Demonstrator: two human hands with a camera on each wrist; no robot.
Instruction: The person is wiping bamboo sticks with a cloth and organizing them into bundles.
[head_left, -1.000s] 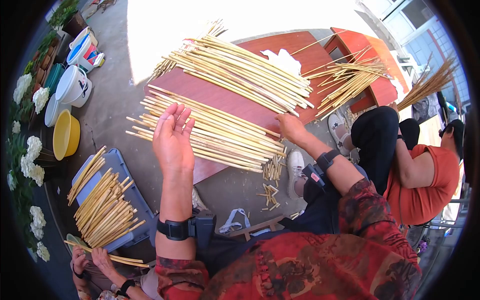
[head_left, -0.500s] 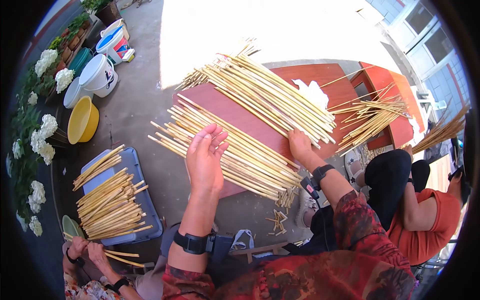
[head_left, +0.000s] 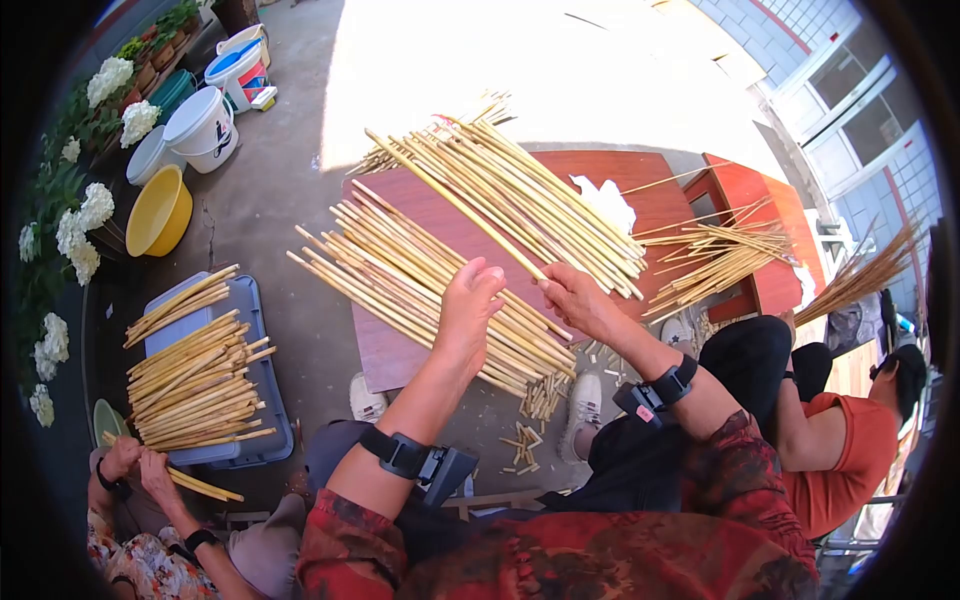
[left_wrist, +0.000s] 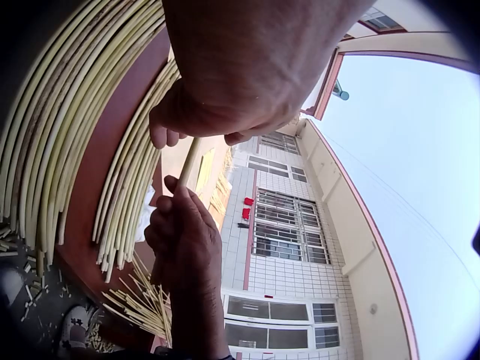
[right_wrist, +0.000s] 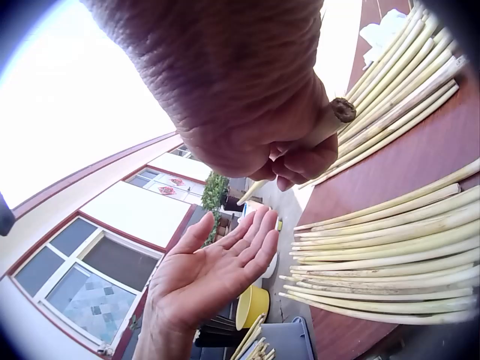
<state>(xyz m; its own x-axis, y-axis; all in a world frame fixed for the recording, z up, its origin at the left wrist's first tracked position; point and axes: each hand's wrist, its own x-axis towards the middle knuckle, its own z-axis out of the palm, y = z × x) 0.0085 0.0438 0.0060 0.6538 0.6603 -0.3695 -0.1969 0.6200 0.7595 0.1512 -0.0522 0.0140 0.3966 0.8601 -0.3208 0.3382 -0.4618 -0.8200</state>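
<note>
My right hand (head_left: 575,300) pinches the near end of a long pale-yellow stalk (head_left: 455,200), which slants away to the far left above the board. In the right wrist view, the stalk's round cut end (right_wrist: 343,110) pokes out of that hand. My left hand (head_left: 470,310) is beside the stalk's near end; the right wrist view shows its palm (right_wrist: 202,274) turned up with fingers extended, holding nothing. Below the hands, a nearer row of stalks (head_left: 430,290) lies on the reddish-brown board (head_left: 375,350). A farther row (head_left: 540,190) lies behind it.
Thin stalks (head_left: 720,250) are heaped by a red wooden piece (head_left: 780,215) at right. Cut bits (head_left: 540,400) litter the ground near my feet. At left, a grey-blue tray (head_left: 275,400) bears shorter stalks, with a yellow basin (head_left: 160,215) beyond. People sit on both sides.
My right hand has lifted a stalk from the farther row and drawn its end nearer. My left hand has moved right, close to that end. The view has shifted too.
</note>
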